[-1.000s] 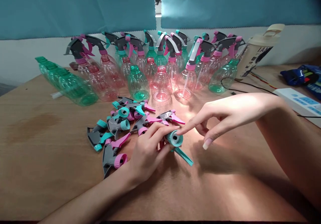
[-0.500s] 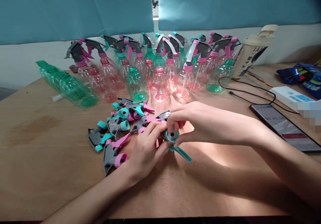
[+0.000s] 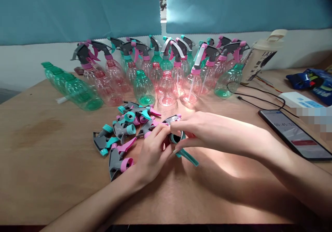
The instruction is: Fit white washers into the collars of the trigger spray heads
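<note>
My left hand [image 3: 153, 152] grips a grey spray trigger head [image 3: 178, 143] with a teal collar and a teal lever that points down to the right. My right hand [image 3: 204, 130] is closed over the same head, thumb and fingers pinching its teal collar from above. A pile of loose trigger heads [image 3: 121, 135] in grey, pink and teal lies just left of my left hand on the wooden table [image 3: 38, 162].
Several pink and green spray bottles [image 3: 166, 83] stand in rows at the back, some capped, some open. Green bottles [image 3: 75, 91] lie on their sides at the left. A phone [image 3: 294, 133], cables, a power strip [image 3: 301, 100] and a beige shaker cup [image 3: 261, 57] sit on the right.
My right hand went from pointing with spread fingers to closing over the teal collar of the trigger head. My left hand kept its hold. The camera shifted slightly.
</note>
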A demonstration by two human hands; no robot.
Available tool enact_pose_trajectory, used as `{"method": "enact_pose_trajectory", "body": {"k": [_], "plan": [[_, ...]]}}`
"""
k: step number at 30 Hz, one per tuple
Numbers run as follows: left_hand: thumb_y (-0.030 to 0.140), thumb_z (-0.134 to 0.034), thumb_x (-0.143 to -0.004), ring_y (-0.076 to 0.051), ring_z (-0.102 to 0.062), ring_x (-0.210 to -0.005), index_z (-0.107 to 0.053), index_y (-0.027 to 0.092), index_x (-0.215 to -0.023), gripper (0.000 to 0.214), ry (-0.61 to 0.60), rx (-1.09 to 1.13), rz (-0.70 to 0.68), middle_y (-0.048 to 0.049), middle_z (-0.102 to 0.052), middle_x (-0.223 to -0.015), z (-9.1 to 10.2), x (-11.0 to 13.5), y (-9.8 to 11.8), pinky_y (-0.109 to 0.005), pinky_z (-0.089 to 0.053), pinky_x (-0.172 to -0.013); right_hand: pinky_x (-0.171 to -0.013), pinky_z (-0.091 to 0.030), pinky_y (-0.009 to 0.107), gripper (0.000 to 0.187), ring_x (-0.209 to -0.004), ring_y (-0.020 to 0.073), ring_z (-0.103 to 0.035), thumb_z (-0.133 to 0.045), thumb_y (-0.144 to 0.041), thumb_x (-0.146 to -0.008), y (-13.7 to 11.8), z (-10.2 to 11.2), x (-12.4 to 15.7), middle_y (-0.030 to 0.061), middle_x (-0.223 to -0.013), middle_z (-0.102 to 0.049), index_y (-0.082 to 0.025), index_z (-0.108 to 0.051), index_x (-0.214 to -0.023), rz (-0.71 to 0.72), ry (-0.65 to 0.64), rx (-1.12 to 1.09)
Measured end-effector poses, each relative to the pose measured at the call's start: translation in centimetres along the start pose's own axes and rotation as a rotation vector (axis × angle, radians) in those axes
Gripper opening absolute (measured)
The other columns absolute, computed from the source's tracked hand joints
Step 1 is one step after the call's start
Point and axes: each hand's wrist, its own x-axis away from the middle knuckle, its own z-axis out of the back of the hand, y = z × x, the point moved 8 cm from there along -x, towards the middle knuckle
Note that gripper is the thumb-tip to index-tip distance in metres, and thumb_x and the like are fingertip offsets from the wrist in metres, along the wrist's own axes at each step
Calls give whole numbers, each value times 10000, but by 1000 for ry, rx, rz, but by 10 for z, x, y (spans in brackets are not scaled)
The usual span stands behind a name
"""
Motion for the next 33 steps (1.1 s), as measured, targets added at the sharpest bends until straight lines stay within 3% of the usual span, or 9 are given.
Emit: {"method": "enact_pose_trajectory", "body": {"k": [6,14,23,28,31,33], "plan": [[24,-502,-836,-121,-530,-724,-556,183,-968,214,-16,-3,13,-15,-567,-933,0,1,1,-229,-439,-630,-586,-330,242,201,-630,110,-506,-570,-377,-918,6,5,1,-17,-761,-619,-184,-612,-878,-24,-29,-75],[77,-597,-855,-105,-509,-684,-569,202,-1060,241,102,-18,-64,-5,-562,-892,18,-4,13,-204,-426,-580,-567,-341,208,70,-650,86,-544,-612,-227,-873,1,19,10,-31,-757,-639,-176,-618,-825,-27,68,-135],[159,-597,-874,-113,-521,-674,-584,188,-952,84,33,43,-43,-2,-566,-845,-2,1,14,-212,-451,-588,-594,-376,202,111,-664,81,-570,-597,-179,-869,1,23,11,-33,-741,-666,-172,-681,-797,-30,46,-147],[134,-607,-867,-106,-531,-666,-578,203,-1051,198,48,29,-44,3,-579,-873,-2,3,13,-208,-456,-582,-548,-367,184,143,-658,79,-561,-607,-152,-847,3,27,13,-38,-785,-650,-186,-647,-980,-60,73,-199],[108,-597,-860,-107,-550,-678,-577,195,-1004,169,20,49,-15,-5,-583,-895,-3,4,10,-207,-472,-583,-539,-367,182,74,-625,74,-560,-641,-211,-843,3,23,13,-41,-739,-645,-184,-670,-905,-26,23,-262],[114,-580,-869,-113,-557,-692,-579,192,-954,115,3,68,7,-10,-583,-885,-5,4,9,-207,-479,-577,-551,-378,186,125,-632,77,-575,-599,-263,-886,5,20,11,-27,-734,-654,-174,-683,-856,-7,-16,-300]]}}
